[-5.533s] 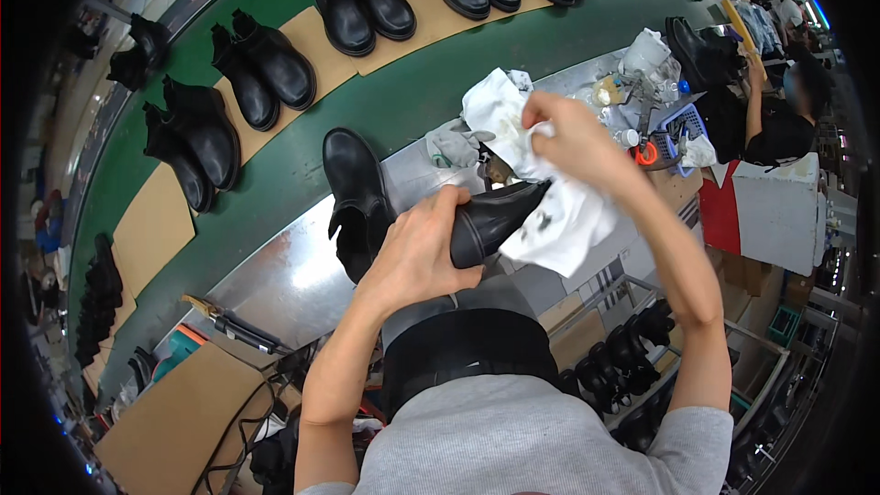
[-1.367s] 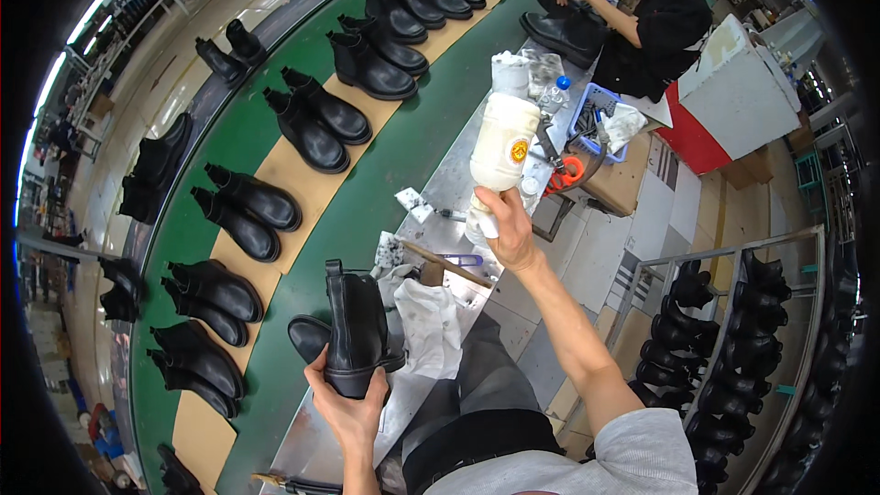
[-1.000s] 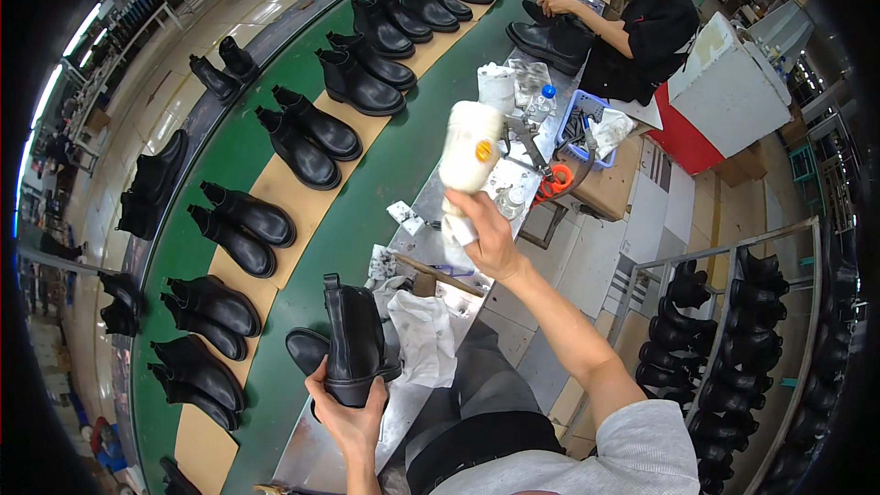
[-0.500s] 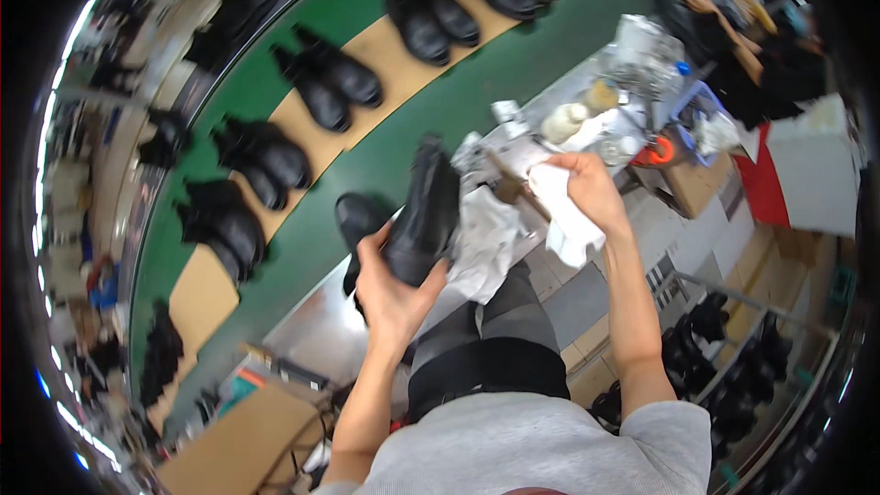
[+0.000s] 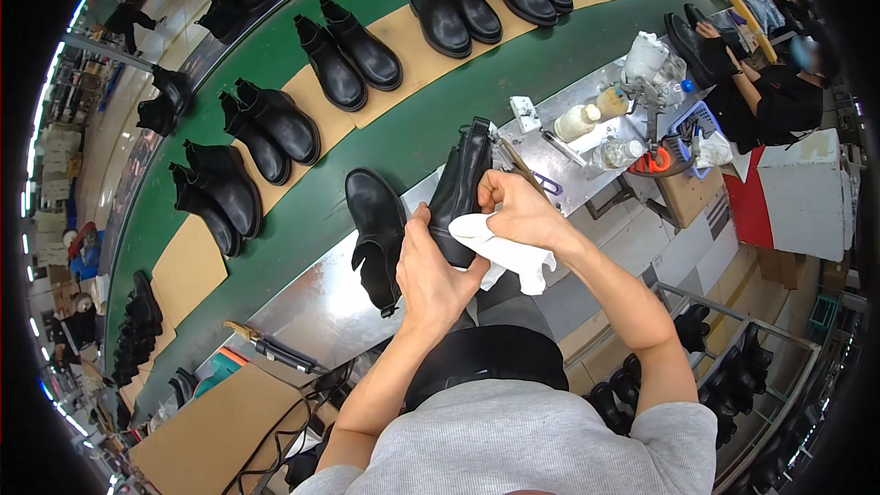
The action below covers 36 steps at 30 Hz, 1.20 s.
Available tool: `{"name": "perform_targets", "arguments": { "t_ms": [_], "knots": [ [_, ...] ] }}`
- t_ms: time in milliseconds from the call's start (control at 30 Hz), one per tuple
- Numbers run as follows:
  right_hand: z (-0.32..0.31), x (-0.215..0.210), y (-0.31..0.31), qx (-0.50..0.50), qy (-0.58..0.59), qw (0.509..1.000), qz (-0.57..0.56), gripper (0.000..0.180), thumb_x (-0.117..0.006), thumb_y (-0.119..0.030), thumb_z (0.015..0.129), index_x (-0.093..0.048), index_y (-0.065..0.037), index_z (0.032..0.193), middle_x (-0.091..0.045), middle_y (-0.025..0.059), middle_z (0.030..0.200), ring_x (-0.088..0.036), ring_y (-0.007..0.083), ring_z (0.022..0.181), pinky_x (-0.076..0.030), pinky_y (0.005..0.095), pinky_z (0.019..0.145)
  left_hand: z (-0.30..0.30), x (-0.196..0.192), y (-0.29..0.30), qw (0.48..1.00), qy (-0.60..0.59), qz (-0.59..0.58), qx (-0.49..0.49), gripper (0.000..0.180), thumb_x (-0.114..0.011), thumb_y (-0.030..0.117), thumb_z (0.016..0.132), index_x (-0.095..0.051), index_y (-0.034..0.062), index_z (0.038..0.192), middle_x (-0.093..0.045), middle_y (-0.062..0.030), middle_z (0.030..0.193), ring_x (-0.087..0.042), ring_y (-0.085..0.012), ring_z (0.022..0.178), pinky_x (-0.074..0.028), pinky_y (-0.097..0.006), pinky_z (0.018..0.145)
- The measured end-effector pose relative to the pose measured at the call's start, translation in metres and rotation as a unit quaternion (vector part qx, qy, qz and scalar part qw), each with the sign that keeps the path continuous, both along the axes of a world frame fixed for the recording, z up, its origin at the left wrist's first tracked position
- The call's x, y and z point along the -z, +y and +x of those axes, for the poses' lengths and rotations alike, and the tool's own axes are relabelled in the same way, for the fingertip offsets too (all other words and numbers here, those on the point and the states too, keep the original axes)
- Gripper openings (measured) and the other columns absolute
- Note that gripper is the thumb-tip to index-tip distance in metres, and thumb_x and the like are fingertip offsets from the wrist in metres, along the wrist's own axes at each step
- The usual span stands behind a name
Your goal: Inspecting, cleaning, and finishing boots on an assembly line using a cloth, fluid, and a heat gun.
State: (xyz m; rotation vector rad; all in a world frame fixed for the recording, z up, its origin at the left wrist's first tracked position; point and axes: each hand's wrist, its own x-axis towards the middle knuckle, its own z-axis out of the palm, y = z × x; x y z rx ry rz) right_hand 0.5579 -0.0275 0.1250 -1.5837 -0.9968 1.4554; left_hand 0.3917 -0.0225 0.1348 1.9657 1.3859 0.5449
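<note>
My left hand (image 5: pixel 429 282) grips a black ankle boot (image 5: pixel 457 179) near its toe end, thumb on one side and fingers on the other. The boot is tilted, its shaft pointing away from me. In my right hand (image 5: pixel 527 213) is a white cloth (image 5: pixel 516 257), bunched under the fingers and lying against the boot's side; part of it hangs down loose. Just left of the held boot, a second black boot (image 5: pixel 372 203) lies at the border of the green belt and the metal worktop, its shaft toward me.
Pairs of black boots (image 5: pixel 345 60) stand on cardboard strips along the green belt (image 5: pixel 412 96). The metal worktop (image 5: pixel 302 312) carries bottles (image 5: pixel 577 122), a white block (image 5: pixel 524 115) and scissors (image 5: pixel 548 184). A blue basket (image 5: pixel 701 128) and a co-worker (image 5: pixel 779 96) are at right; a boot rack (image 5: pixel 733 348) stands lower right.
My right hand has moved left with the white cloth, from beside the worktop onto the boot. The boot stays in my left hand. The head view has shifted slightly and is sharper.
</note>
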Motion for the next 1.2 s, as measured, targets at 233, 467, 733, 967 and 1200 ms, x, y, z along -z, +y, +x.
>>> {"name": "perform_targets", "arguments": {
  "t_ms": [233,467,733,967,1200],
  "knots": [
    [0.014,0.006,0.006,-0.070,-0.026,0.997,-0.011,0.019,-0.063,-0.007,0.068,-0.052,0.000,0.081,-0.054,0.0034,0.073,-0.051,0.0128,0.065,-0.043,0.0275,0.057,0.003,0.002,0.001,0.999,0.015,0.029,0.018,0.079,-0.078,0.020,0.060,-0.038,-0.0109,0.120,-0.057,-0.0283,0.103,-0.062,-0.0406,0.089,-0.050,-0.041,0.077],
    [0.011,0.014,-0.009,-0.001,-0.138,0.987,0.076,0.018,-0.064,-0.009,0.063,-0.059,0.003,0.075,-0.060,0.0146,0.069,-0.060,0.0226,0.064,-0.046,0.0343,0.056,0.008,-0.003,-0.005,0.999,0.029,0.007,0.020,0.077,-0.079,0.022,0.060,-0.041,-0.0062,0.121,-0.057,-0.0267,0.108,-0.060,-0.0411,0.095,-0.048,-0.043,0.082],
    [0.002,0.019,-0.003,0.019,-0.106,0.987,0.122,0.019,-0.064,-0.009,0.067,-0.053,0.003,0.078,-0.058,0.0116,0.067,-0.056,0.0193,0.062,-0.044,0.0337,0.055,0.008,0.003,0.001,0.999,0.041,0.026,-0.011,0.072,-0.082,0.025,0.059,-0.045,0.0000,0.117,-0.061,-0.0255,0.099,-0.060,-0.0415,0.094,-0.048,-0.043,0.081],
    [0.019,0.036,-0.001,-0.005,0.017,0.998,0.053,0.024,-0.067,-0.012,0.067,-0.051,0.000,0.081,-0.055,0.0058,0.074,-0.052,0.0125,0.068,-0.042,0.0300,0.055,0.023,0.003,-0.006,0.999,0.049,0.023,0.000,0.075,-0.082,0.023,0.059,-0.043,-0.0022,0.119,-0.060,-0.0261,0.100,-0.060,-0.0415,0.095,-0.047,-0.043,0.081],
    [0.027,0.022,-0.008,-0.025,-0.101,0.987,0.124,0.031,-0.071,-0.018,0.061,-0.056,0.003,0.077,-0.061,0.0174,0.068,-0.061,0.0274,0.064,-0.046,0.0369,0.055,0.032,0.010,-0.015,0.995,0.071,0.064,0.000,0.077,-0.084,0.024,0.058,-0.043,-0.0040,0.118,-0.059,-0.0256,0.102,-0.059,-0.0416,0.095,-0.047,-0.042,0.081]
  ]
}}
